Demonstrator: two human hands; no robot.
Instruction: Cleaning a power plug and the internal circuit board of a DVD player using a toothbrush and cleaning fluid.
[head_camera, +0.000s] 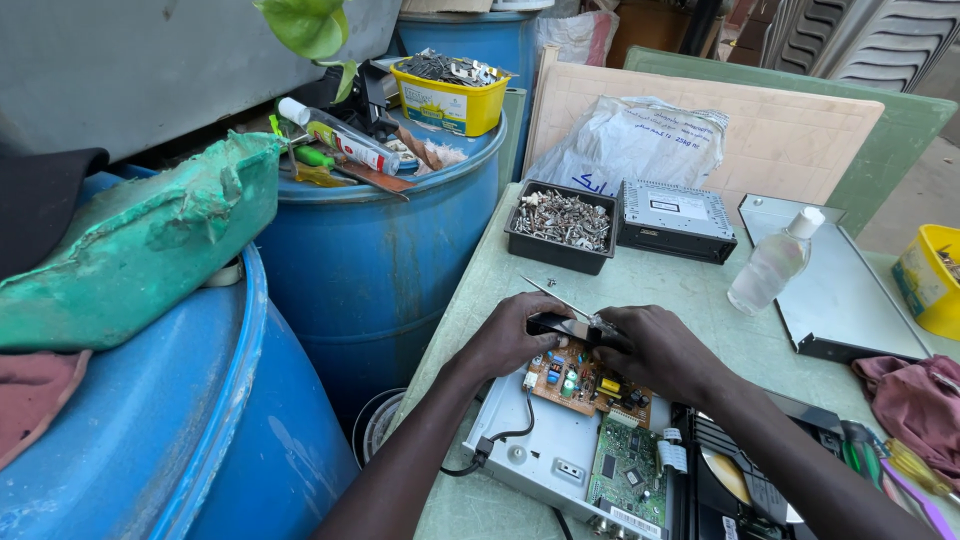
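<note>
Both hands close on a small black plastic part (560, 326): the left hand (510, 335) pinches one end, the right hand (655, 350) the other, steadying it. Directly beneath them sits the brown circuit board (585, 380) in an opened grey metal player chassis (560, 450); beyond the knuckles, a black tray of loose screws (562, 226) stays within reach.

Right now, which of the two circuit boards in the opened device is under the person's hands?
The brown board at the chassis's far end; both hands rest over its far edge. The green board lies nearer the camera, untouched.
</note>
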